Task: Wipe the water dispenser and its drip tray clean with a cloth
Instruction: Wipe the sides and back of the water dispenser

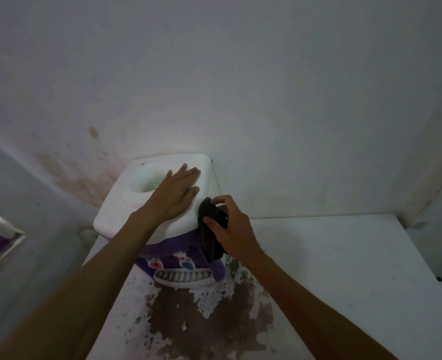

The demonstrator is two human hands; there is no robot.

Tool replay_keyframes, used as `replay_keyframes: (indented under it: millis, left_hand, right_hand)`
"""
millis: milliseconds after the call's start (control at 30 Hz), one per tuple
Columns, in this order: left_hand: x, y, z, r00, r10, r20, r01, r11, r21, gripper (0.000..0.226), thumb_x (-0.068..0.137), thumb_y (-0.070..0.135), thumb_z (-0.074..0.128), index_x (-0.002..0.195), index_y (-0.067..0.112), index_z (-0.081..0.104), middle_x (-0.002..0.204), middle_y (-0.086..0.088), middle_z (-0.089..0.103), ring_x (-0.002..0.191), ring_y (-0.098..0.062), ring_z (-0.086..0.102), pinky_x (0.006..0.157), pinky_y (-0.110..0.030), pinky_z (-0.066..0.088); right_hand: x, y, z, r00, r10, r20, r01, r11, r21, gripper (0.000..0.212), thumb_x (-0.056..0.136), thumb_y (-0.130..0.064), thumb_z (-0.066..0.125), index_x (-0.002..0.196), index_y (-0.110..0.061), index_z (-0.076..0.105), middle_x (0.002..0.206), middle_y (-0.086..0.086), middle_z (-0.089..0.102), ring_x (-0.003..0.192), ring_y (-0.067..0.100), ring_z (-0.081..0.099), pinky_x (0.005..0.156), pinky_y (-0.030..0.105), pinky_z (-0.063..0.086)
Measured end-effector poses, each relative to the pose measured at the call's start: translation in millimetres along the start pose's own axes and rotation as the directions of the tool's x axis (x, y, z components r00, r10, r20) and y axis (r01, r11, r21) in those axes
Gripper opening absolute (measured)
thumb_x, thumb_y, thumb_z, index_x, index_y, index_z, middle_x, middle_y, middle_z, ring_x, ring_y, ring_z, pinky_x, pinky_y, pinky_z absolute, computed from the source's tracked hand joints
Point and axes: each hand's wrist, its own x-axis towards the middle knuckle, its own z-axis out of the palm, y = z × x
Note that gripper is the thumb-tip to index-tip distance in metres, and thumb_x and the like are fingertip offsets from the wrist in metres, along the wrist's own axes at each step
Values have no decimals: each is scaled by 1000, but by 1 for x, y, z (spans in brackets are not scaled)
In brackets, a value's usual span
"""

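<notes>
On dispenser [126, 203], right grip [230, 227] clutching cloth [209, 229]

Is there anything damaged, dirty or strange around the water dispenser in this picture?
Yes. The white tabletop before the water dispenser has a big brown patch with ragged edges, like peeled coating. The wall to the dispenser's left bears brownish stains. No bottle sits in the top opening.

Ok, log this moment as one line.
left hand flat on dispenser top | right hand grips dark cloth at its right side | drip tray untouched
</notes>
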Motion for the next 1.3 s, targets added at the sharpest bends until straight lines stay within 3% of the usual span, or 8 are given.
replay_keyframes:
  millis: [133, 367, 700, 833, 900, 1000, 1133, 1300]
  left_hand:
    - [5, -2, -9, 998, -27, 58, 30, 998, -54, 53, 108, 20, 43, 159, 13, 28, 166, -1, 23, 156, -15, 5, 125, -36, 0]
    - [6, -1, -25, 992, -110, 55, 117, 980, -161, 61, 98, 24, 65, 153, 24, 41, 163, 4, 29, 153, -10, 19, 118, -24, 14]
    - [11, -3, -20, 987, -126, 99, 138, 983, -123, 63, 99, 29, 63, 155, 23, 37, 165, 0, 26, 154, -13, 20, 126, -35, 16]
    - [12, -6, -23, 988, -121, 94, 131, 985, -115, 63, 97, 30, 66, 154, 24, 40, 163, 2, 32, 153, -13, 23, 125, -33, 17]
    - [12, -3, -24, 991, -99, 93, 108, 990, -86, 62, 97, 29, 66, 153, 20, 41, 162, 2, 35, 152, -14, 26, 124, -33, 18]
    - [17, -3, -27, 994, -74, 82, 77, 997, -28, 55, 93, 36, 60, 144, 16, 53, 151, 0, 50, 141, -20, 43, 120, -40, 32]
    - [36, -5, -38, 999, -39, 26, 41, 993, -108, 41, 83, 37, 52, 110, 12, 70, 113, -2, 66, 107, -21, 60, 98, -44, 48]
    - [63, -14, -40, 999, -47, 23, 49, 990, -130, 48, 94, 40, 59, 138, 21, 60, 146, 0, 53, 135, -19, 48, 110, -30, 34]
  right_hand:
    - [3, 3, -7, 994, -16, 107, 23, 997, -68, 39, 91, -22, 74, 124, -16, 55, 107, 3, 72, 91, 12, 68, 77, 9, 50]
    - [53, 11, -6, 998, 38, -53, -47, 983, -179, 12, 90, -11, 70, 102, -8, 68, 97, 3, 72, 85, 12, 61, 70, -2, 38]
    - [35, 21, -12, 992, -87, 88, 102, 978, -180, 14, 93, -22, 70, 102, -12, 72, 95, -1, 73, 85, 11, 66, 79, 16, 50]
    - [72, 18, -11, 998, -56, -6, 54, 977, -205, 15, 93, -21, 69, 106, -14, 70, 98, -1, 74, 86, 11, 67, 82, 23, 54]
    - [85, 19, -9, 997, -12, -72, -1, 985, -170, 21, 93, -20, 68, 113, -17, 63, 100, 3, 73, 88, 14, 68, 75, 18, 54]
    - [80, 24, -1, 993, -51, -105, 34, 986, -161, 16, 95, -18, 66, 111, -19, 63, 100, -2, 73, 87, 10, 68, 76, 14, 53]
    - [56, 34, -2, 995, -93, -44, 88, 989, -119, 16, 95, -20, 66, 111, -19, 69, 103, -9, 72, 91, 3, 66, 84, 13, 52]
    - [80, 31, -11, 996, -94, -1, 93, 989, -113, 18, 94, -20, 68, 112, -20, 69, 103, -10, 71, 93, 1, 65, 86, 8, 47]
